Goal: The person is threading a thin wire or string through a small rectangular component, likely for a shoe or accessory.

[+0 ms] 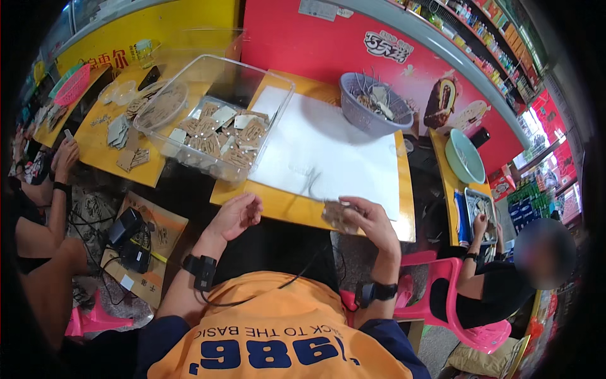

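Between hands (303, 218) — probably card (334, 216)

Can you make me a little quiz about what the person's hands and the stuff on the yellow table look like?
1. True or false: the right hand holds a small brown card at the table's near edge.
2. What lies in the clear plastic bin? A) brown cards with wire clips B) apples C) socks
3. Fill in: the left hand holds ____.

Key: 1 true. 2 A. 3 nothing; it is open and empty, just off the table edge, below the white sheet and far from the grey basket.
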{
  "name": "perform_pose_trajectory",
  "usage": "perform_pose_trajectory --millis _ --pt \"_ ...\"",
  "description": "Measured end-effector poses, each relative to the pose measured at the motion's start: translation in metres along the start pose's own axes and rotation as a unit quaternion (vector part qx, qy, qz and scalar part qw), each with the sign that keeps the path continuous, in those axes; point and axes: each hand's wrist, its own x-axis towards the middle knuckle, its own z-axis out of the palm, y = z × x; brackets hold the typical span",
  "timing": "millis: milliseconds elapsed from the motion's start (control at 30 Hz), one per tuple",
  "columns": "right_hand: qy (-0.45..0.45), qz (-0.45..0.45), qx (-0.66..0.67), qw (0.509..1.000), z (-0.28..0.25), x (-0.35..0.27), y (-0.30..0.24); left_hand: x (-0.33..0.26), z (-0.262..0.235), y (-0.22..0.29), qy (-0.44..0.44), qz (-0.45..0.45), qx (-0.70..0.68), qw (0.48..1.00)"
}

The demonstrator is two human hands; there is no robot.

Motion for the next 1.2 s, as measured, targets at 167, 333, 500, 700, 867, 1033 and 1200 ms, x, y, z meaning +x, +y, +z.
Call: perform_pose_trajectory --millis 167,333,500,700,867,1033,1200 --pt "-0.122 -0.051 0.022 0.991 -0.051 0.015 -0.059 -0.003 0.002 0.000 0.004 0.000 -0.007 1.000" --pt "0.128 -0.161 0.191 0.960 -0.117 0.103 -0.096 0.005 0.003 0.002 -0.026 -0.004 -0.026 0.999" --pt "0.379 -0.154 0.035 0.912 -0.115 0.144 -0.061 0.008 0.000 0.002 -0.014 -0.028 -0.030 0.999" --pt "0.329 -0.145 -0.049 0.932 0.051 0.136 -0.013 -0.003 -0.002 0.011 0.002 -0.012 -0.008 1.000" --pt "0.293 -0.230 -0.051 0.926 0.108 0.088 0.009 0.005 0.010 0.004 -0.067 -0.040 0.067 0.995" --pt "0.277 -0.301 -0.135 0.903 0.107 0.098 0.050 -0.004 0.007 -0.007 -0.235 -0.029 0.094 0.967" --pt "0.230 -0.174 -0.061 0.956 0.101 0.108 0.059 -0.055 0.059 0.051 -0.109 0.110 0.280 0.947"
